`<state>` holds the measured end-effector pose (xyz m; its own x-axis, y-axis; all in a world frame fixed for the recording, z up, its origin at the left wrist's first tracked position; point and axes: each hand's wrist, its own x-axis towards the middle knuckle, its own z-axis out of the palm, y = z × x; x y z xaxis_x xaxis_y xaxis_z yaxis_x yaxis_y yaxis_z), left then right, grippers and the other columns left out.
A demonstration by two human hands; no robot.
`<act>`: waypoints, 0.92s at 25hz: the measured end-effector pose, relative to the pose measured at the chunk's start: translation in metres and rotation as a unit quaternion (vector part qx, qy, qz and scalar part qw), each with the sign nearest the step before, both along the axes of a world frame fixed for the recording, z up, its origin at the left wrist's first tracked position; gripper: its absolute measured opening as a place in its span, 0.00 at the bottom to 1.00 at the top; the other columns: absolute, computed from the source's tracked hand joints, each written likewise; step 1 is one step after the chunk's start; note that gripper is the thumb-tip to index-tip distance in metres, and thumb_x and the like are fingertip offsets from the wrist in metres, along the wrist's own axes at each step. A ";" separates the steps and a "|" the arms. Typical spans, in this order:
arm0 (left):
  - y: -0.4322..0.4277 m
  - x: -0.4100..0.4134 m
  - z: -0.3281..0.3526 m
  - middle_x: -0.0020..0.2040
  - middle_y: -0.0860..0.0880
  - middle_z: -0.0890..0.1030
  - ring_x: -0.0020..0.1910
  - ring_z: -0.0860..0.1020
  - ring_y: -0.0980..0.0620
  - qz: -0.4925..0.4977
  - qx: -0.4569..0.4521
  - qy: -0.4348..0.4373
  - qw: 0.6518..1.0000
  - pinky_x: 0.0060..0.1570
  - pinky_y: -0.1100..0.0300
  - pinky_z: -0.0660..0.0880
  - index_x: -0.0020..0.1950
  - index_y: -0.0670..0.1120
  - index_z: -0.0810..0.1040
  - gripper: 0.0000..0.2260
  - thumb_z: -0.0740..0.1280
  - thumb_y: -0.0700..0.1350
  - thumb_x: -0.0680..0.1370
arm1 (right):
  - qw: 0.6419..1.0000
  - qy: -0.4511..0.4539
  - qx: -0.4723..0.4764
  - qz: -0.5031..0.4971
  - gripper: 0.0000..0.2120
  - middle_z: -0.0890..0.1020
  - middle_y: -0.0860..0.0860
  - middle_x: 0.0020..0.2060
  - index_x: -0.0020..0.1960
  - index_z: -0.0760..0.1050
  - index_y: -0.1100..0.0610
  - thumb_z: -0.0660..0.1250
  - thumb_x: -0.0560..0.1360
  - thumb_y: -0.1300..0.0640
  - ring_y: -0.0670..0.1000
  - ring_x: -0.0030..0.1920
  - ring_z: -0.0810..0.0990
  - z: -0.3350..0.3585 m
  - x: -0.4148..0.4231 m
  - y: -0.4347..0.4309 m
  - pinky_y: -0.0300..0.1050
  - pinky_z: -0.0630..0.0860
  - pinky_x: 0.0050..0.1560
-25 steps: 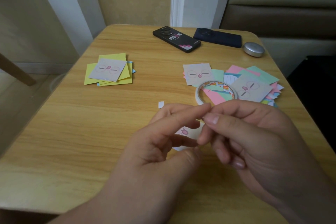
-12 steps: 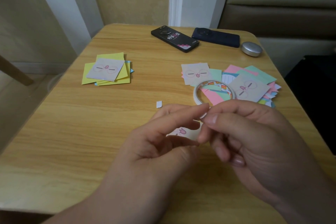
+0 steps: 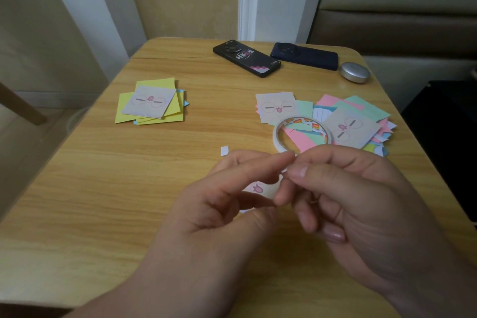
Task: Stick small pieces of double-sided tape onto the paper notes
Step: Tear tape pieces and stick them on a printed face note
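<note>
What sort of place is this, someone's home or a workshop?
Most likely a home, perhaps a living corner: a small wooden table, a padded sofa back behind it, and a black phone and a dark blue phone left lying about.

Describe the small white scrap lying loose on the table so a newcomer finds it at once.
Start at the wooden table. Between the yellow stack and the tape roll, just beyond the left hand, lies the white scrap: tiny, alone, on bare wood.
</note>
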<state>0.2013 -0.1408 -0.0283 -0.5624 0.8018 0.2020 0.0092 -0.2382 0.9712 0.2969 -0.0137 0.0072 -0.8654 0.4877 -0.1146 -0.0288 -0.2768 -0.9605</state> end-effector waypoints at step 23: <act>-0.002 -0.077 0.043 0.40 0.50 0.81 0.36 0.79 0.54 0.079 -0.043 -0.240 0.967 0.36 0.61 0.77 0.43 0.45 0.86 0.13 0.71 0.40 0.61 | 0.974 -0.044 0.218 -0.039 0.04 0.78 0.59 0.24 0.29 0.77 0.57 0.66 0.62 0.63 0.48 0.21 0.71 -0.004 -0.001 0.002 0.34 0.66 0.21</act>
